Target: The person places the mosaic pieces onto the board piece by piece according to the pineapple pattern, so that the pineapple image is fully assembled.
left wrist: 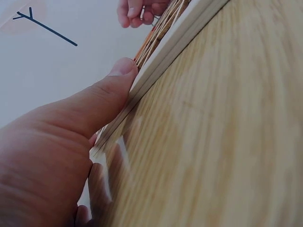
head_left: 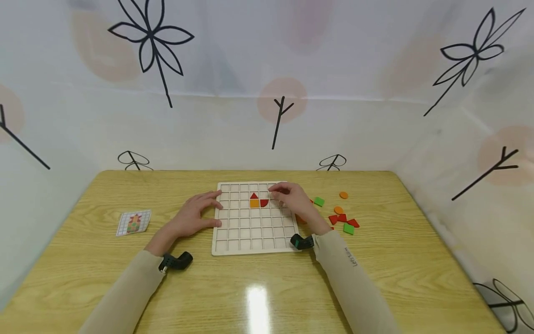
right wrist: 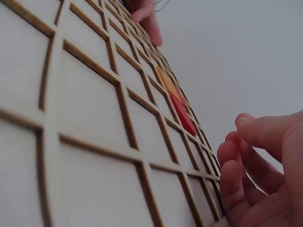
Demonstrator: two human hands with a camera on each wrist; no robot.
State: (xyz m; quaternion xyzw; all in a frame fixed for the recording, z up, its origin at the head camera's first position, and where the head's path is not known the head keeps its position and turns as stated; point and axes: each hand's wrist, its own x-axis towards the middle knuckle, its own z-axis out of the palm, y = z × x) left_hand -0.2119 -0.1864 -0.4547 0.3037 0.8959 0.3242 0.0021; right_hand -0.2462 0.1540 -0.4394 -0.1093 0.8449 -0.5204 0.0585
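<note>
A pale square grid board (head_left: 238, 241) lies on the table. In its upper cells sit a red triangle (head_left: 254, 196), an orange square (head_left: 254, 203) below it, and a red quarter-circle piece (head_left: 264, 202) right of the square. My left hand (head_left: 195, 212) rests at the board's left edge, fingers spread and thumb (left wrist: 113, 80) against the rim. Over the upper right cells hovers my right hand (head_left: 294, 198). Its thumb (right wrist: 265, 132) and fingers are loosely bent close together, and no piece shows between them. The orange and red pieces (right wrist: 182, 113) appear beyond it in the right wrist view.
Loose pieces lie right of the board: green squares (head_left: 348, 228), orange discs (head_left: 344, 195) and several red pieces (head_left: 352, 223). Some are partly hidden by the right forearm. A card (head_left: 133, 222) with a coloured grid pattern lies left. A patterned cloth stands behind the table (head_left: 217, 287).
</note>
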